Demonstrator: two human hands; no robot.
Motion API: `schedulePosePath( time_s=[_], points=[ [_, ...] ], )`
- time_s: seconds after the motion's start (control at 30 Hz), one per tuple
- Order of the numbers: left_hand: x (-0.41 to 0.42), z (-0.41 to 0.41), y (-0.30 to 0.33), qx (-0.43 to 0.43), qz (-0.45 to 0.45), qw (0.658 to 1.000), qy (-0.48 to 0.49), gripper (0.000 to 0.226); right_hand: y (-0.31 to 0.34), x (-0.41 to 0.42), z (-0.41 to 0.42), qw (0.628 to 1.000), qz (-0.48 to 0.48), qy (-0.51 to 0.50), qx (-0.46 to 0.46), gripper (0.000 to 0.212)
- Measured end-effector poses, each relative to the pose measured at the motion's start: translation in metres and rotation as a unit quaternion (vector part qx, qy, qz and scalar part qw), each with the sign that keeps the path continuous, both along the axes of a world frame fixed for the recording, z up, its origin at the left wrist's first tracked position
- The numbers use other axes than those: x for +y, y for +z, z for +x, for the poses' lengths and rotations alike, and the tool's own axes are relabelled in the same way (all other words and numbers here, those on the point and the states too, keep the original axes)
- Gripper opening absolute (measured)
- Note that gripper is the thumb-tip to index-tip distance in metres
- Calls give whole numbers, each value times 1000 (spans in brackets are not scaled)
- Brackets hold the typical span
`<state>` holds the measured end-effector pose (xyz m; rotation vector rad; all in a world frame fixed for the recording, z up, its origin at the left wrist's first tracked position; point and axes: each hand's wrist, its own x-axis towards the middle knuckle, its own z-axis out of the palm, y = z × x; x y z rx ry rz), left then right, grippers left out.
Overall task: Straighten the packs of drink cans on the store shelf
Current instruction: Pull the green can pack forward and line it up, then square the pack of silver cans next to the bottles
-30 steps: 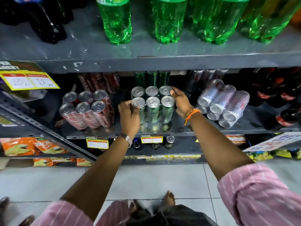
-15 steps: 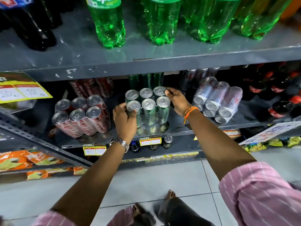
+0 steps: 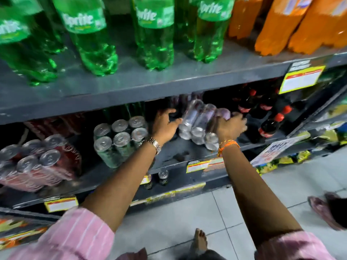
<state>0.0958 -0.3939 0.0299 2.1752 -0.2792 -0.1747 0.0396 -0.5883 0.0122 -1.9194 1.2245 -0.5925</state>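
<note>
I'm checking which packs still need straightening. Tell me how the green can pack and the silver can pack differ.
1. The green pack stands with its tops up; the silver pack lies tipped, tops facing out toward the aisle.
2. No hand is on the green pack; the left hand and right hand flank the silver pack.
3. The green pack sits left of the silver pack.

Both are wrapped packs on the same shelf.

Both hands gripped the silver can pack (image 3: 199, 119) on the shelf (image 3: 180, 156): left hand (image 3: 165, 124) at its left side, right hand (image 3: 230, 126) over its right end. The pack lay tilted. A green can pack (image 3: 120, 139) stood just left of the left-hand grip, untouched.
</note>
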Motion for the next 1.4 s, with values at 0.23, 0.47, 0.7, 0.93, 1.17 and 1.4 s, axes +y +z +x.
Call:
schedulePosePath(
  time_s=[0.23,0.47,0.7,0.93,1.17,1.4],
  points=[
    [-77,44,-41,126,38,991,1,44,-42,-47,10,970,213,116,0,69],
    [-68,28,-50,137,-66,986,65,58,-51,-67,15,941,274,201,-17,73],
    [-50,3,-40,129,-211,966,81,22,-28,-66,10,936,203,284,-50,53],
    [-38,-4,-45,58,-146,980,126,57,-21,-65,2,912,29,399,-94,52],
    [-25,-34,-81,24,-92,988,124,58,-52,-54,-21,915,-25,396,-76,60],
    [-28,-39,-57,45,-140,981,125,76,-59,-50,-32,928,-6,359,-99,70]
  ],
)
